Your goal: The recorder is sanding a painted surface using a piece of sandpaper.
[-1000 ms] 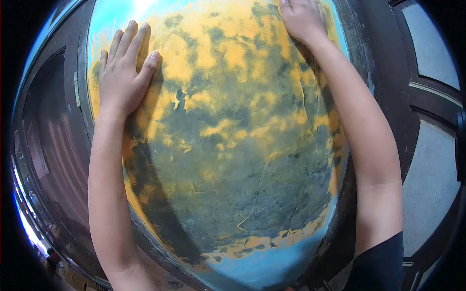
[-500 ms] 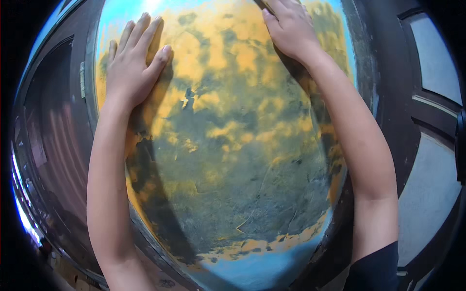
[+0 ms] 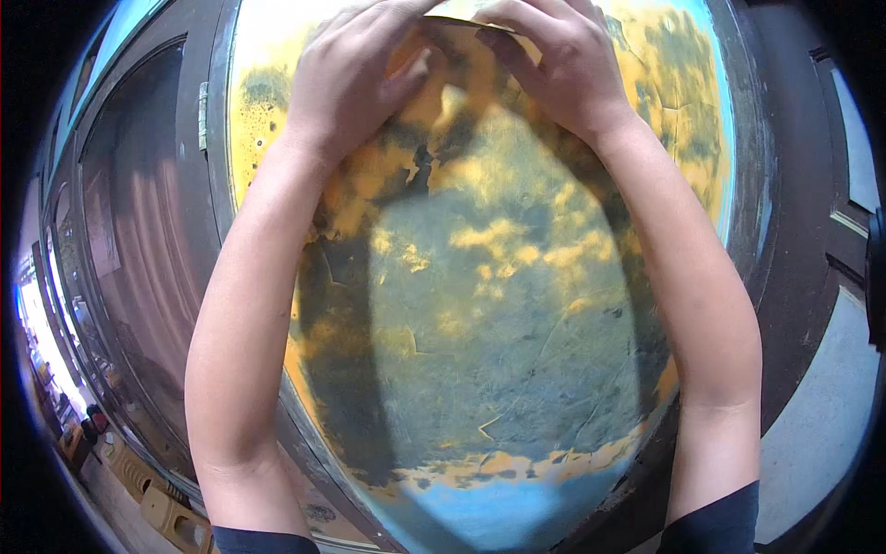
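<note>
Across the upper middle of the panel (image 3: 517, 342), both hands at work, near each other, backs toward the camera. Left hand (image 3: 351, 83): fingers slant up and inward, thumb set apart from them. Right hand (image 3: 574, 78): fingers bent inward, thumb in shade. Between them, a thin piece (image 3: 461, 21) shows as a dark, slightly bowed edge; kind not determined. Grip, left and right: fingertips hidden or cut off at the upper edge of view; cannot tell whether either is closed on the piece.

Panel location: directly before the person, between the two forearms. Surface: mottled yellow-orange and grey-green, blue along the bottom and right rim; small dark chipped patch right of the left wrist, fine crack-like lines lower down. Arm shadows (image 3: 341, 388) fall along both sides of it.

Surroundings: dark frame (image 3: 217, 185) around the panel, hinge (image 3: 203, 115) at its left. Farther left, a brownish curtain (image 3: 148, 240). Lower left, tan chairs (image 3: 171, 517) on the floor (image 3: 120, 503). Far right, pale panes (image 3: 812, 406) in dark framing. Dark sleeves (image 3: 715, 522) at the lower edge.
</note>
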`<state>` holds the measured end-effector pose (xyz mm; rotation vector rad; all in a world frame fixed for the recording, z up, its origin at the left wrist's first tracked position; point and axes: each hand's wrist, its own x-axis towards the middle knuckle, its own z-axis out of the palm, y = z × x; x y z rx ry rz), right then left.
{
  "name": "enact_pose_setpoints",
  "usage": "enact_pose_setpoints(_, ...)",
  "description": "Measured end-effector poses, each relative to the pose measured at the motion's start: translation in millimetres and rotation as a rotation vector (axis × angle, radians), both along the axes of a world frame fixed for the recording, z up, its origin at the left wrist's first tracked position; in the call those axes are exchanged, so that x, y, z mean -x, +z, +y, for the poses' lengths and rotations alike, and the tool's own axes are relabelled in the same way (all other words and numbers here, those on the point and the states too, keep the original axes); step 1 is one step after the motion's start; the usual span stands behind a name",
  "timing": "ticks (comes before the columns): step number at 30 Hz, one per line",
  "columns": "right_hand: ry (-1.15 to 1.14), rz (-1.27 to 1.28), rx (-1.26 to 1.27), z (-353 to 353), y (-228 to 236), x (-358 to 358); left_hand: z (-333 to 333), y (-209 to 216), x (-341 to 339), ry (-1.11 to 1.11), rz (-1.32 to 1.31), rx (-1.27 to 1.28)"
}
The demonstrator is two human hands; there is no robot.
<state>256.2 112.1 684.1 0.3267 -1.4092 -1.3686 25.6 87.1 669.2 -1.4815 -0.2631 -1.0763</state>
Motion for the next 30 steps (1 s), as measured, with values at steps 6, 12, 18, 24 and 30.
enact_pose_setpoints(6,0.013,-0.016,0.124,-14.9,-7.7,10.9,18.7,-3.3,8.5,-0.039,0.074,-0.157)
enact_pose_setpoints(12,-0.172,-0.059,0.562,4.0,-4.8,-8.6,-4.7,-8.3,-8.0,-0.219,0.101,0.165)
enact_pose_setpoints(18,-0.152,0.065,0.316,-22.6,-11.8,5.7,30.7,14.9,-0.1,-0.049,0.282,-0.037)
enact_pose_setpoints(24,-0.197,0.098,0.367,-21.1,-10.7,4.0,30.1,18.1,-7.1,-0.069,0.298,-0.065)
enact_pose_setpoints(30,-0.250,0.242,0.461,-28.7,-15.7,10.2,-29.0,29.6,26.3,-0.092,-0.364,0.369)
